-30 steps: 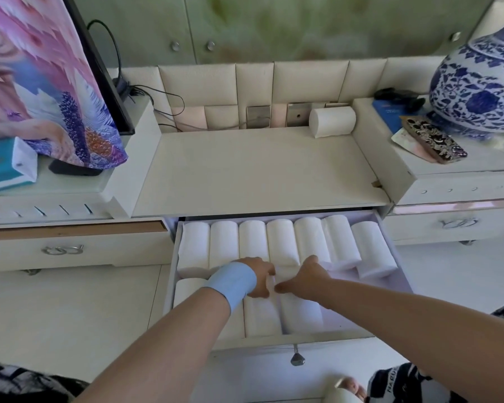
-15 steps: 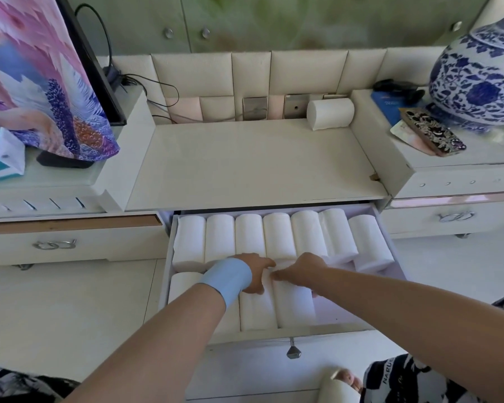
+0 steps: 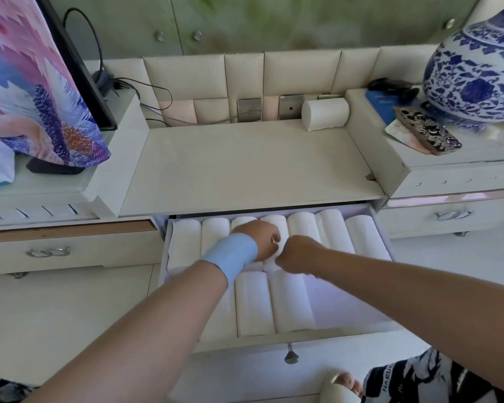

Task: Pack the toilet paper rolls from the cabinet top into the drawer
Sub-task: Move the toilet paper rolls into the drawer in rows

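Head view: both hands reach into the open drawer [image 3: 361, 315], side by side and nearly touching over the seam between the back and front rows of rolls. Left hand [image 3: 259, 239], with a blue wristband [image 3: 230, 255] behind it, lies knuckles up on the back row [image 3: 303, 228]; its fingers curl downward, and whether they clasp a roll cannot be told. Right hand [image 3: 296, 254], just right of it, is closed into a loose fist with fingertips pointing down at the roll ends; what it holds, if anything, is hidden. Directly below the hands lie the front-row rolls [image 3: 271, 303], lengthwise, with bare drawer floor to their right. Beyond the hands, at the far right corner of the cabinet top [image 3: 245, 164], one roll [image 3: 325, 114] lies on its side against the back panel. Farther right of it stand a vase [image 3: 477, 77] and a phone [image 3: 428, 135] on the raised side unit.
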`<state>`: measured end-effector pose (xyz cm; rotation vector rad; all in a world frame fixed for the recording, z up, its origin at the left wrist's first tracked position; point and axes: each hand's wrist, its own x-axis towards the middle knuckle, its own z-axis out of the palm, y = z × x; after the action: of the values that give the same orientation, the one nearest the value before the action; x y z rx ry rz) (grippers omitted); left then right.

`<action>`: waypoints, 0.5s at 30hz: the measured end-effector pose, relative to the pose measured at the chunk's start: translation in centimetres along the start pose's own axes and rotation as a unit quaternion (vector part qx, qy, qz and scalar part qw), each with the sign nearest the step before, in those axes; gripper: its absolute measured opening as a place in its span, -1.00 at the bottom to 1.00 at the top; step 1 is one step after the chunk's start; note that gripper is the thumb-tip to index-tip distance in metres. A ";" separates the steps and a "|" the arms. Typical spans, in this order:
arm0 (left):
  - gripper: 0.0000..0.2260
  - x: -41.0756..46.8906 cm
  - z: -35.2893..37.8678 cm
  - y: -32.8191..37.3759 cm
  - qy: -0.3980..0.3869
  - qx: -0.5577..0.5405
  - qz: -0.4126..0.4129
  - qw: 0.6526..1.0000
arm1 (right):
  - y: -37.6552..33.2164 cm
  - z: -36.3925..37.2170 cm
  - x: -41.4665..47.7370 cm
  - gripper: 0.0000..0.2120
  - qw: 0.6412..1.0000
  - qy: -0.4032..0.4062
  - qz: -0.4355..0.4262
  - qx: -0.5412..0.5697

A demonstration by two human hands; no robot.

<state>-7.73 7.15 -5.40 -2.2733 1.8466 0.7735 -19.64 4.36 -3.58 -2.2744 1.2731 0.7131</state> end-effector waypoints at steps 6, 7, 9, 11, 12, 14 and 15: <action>-0.71 4.3 -6.7 -0.7 0.130 -0.118 -0.043 0.984 | 2.6 -7.2 6.5 -0.87 0.985 0.160 0.015 0.062; -0.71 5.3 -7.6 -0.7 0.142 -0.123 -0.047 0.981 | 3.2 -8.6 7.4 -0.87 0.981 0.181 0.018 0.065; -0.70 7.5 -9.3 -0.4 0.164 -0.130 -0.047 0.977 | 4.5 -11.4 9.0 -0.86 0.969 0.223 0.027 0.098; -0.67 10.1 -10.7 -0.2 0.178 -0.137 -0.043 0.973 | 6.1 -14.0 10.6 -0.81 0.958 0.254 0.040 0.124; -0.66 11.6 -11.3 -0.1 0.183 -0.145 -0.041 0.971 | 7.0 -15.2 11.5 -0.76 0.952 0.265 0.046 0.144; -0.65 14.7 -12.0 0.2 0.192 -0.173 -0.038 0.965 | 8.8 -17.1 13.4 -0.67 0.935 0.283 0.054 0.204; -0.64 16.3 -12.2 0.5 0.195 -0.190 -0.038 0.961 | 9.7 -17.8 14.6 -0.63 0.927 0.293 0.062 0.227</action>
<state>-2.22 -12.21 -2.09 -2.9017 1.8751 0.7680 -17.64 -20.28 -0.09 -2.0797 1.6411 -0.2545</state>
